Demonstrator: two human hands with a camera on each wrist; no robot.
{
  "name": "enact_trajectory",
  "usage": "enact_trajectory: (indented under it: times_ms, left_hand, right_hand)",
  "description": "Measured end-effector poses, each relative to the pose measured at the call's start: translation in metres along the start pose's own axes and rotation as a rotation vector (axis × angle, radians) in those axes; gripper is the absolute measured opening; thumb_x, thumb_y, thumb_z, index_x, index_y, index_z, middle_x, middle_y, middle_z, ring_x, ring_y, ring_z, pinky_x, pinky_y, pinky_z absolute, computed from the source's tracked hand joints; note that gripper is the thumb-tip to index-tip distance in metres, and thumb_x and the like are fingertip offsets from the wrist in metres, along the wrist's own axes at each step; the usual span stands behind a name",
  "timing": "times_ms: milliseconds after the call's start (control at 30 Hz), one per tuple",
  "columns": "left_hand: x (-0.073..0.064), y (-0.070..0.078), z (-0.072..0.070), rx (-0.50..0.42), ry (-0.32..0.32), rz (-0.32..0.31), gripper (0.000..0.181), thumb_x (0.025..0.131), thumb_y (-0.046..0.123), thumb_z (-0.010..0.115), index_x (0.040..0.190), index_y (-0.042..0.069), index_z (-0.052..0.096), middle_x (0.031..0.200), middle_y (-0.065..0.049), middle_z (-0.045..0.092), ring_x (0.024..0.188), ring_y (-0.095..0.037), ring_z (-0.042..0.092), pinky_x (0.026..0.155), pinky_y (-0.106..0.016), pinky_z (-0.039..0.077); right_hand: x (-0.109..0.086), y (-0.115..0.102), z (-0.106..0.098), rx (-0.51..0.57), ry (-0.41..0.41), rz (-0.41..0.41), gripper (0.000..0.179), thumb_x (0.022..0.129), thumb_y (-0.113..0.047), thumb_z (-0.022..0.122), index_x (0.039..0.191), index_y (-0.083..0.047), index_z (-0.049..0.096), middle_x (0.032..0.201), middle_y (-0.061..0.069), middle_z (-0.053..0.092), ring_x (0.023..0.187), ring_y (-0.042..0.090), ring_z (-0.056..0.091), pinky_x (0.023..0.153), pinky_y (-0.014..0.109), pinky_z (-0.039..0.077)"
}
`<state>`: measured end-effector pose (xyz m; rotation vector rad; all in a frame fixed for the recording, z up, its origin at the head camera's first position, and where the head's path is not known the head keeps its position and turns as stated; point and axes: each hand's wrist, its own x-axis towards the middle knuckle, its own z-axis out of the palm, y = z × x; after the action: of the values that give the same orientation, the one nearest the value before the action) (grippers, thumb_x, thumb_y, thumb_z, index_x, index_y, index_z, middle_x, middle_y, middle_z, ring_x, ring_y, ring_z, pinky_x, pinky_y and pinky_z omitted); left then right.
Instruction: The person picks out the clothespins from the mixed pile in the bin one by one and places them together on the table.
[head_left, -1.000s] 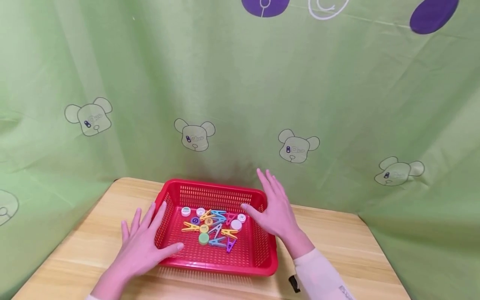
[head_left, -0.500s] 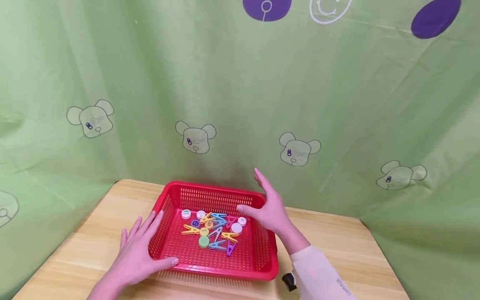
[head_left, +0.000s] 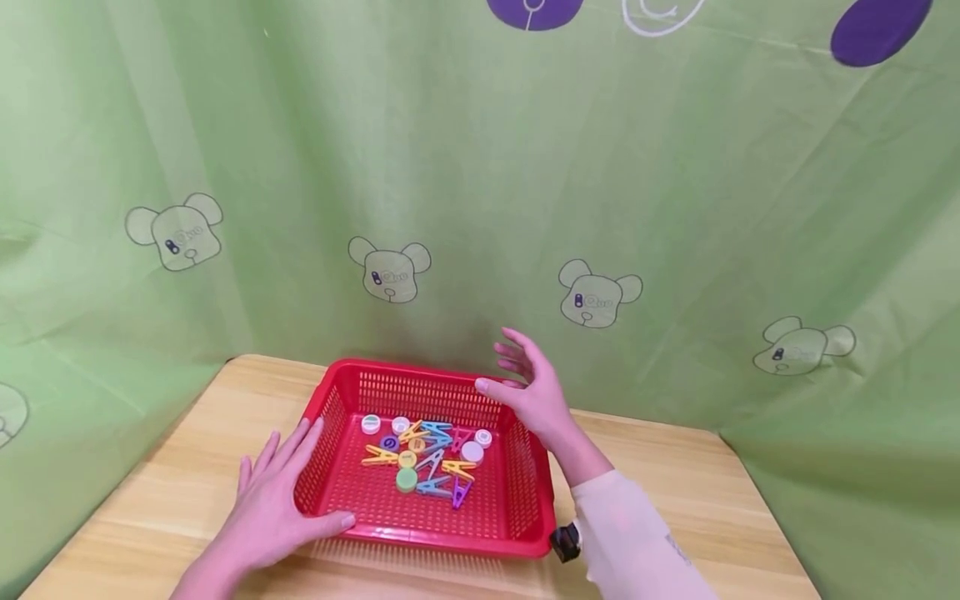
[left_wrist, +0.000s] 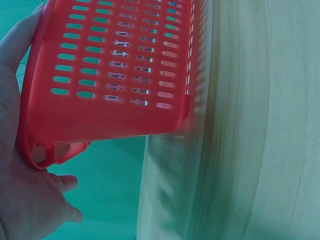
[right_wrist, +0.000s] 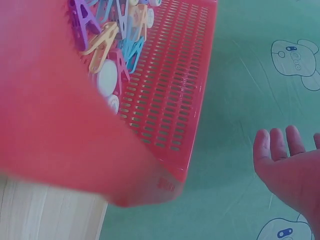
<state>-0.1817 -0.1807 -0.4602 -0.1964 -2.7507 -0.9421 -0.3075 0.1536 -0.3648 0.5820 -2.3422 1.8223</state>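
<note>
A red plastic basket with slotted walls stands on the table. In it lie several clothespins, such as a yellow clothespin and a purple clothespin, among several round bottle caps, including a green cap. My left hand rests at the near left corner, thumb along the front rim and straight fingers at the left rim; the left wrist view shows the corner against the palm. By the far right corner, my right hand has its thumb over the rim and its loosely bent fingers beyond the wall, holding nothing.
The wooden table extends on both sides of the basket. A green curtain printed with bear heads hangs behind and at the sides. Close to the right sleeve is a small black object.
My left hand has come down onto the basket's near left corner. My right hand has shifted slightly back and left, its fingers bending from straight. The basket's contents lie as before.
</note>
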Motion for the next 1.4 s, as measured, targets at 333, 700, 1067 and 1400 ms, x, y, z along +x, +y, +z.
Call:
enact_trajectory:
  times_ms: [333,700,1067,1400]
  left_hand:
    - [0.004,0.001,-0.003,0.011,0.009,0.007,0.126,0.065,0.074,0.079,0.162,0.02,0.019,0.163,-0.017,0.021,0.143,-0.054,0.009,0.104,-0.078,-0.002]
    - [0.002,-0.001,-0.002,0.009,0.008,0.01,0.126,0.064,0.075,0.077,0.162,0.021,0.019,0.163,-0.017,0.021,0.144,-0.053,0.008,0.105,-0.077,-0.004]
    - [-0.001,-0.003,0.0,0.016,0.009,-0.001,0.126,0.064,0.076,0.077,0.162,0.021,0.019,0.163,-0.017,0.021,0.143,-0.054,0.01,0.105,-0.078,-0.002]
    - [0.0,-0.001,0.001,0.008,0.003,-0.007,0.125,0.065,0.073,0.079,0.162,0.021,0.02,0.163,-0.016,0.02,0.143,-0.055,0.009,0.105,-0.077,-0.004]
  right_hand:
    - [0.012,-0.004,0.004,0.064,-0.067,0.079,0.078,0.082,-0.01,0.082,0.149,-0.016,0.043,0.14,0.014,0.053,0.126,0.034,0.05,0.104,0.048,0.043]
    - [0.012,0.013,0.012,0.257,-0.135,0.18,0.083,0.083,-0.004,0.076,0.154,-0.013,0.035,0.145,0.022,0.047,0.129,0.041,0.048,0.103,0.045,0.045]
    - [0.014,0.024,0.023,0.237,-0.187,0.261,0.071,0.09,-0.02,0.073,0.152,-0.012,0.04,0.142,0.02,0.052,0.122,0.033,0.055,0.103,0.057,0.041]
    - [0.019,0.034,0.026,0.181,-0.261,0.312,0.063,0.099,-0.048,0.056,0.149,-0.013,0.043,0.136,0.02,0.057,0.126,0.04,0.052,0.104,0.058,0.039]
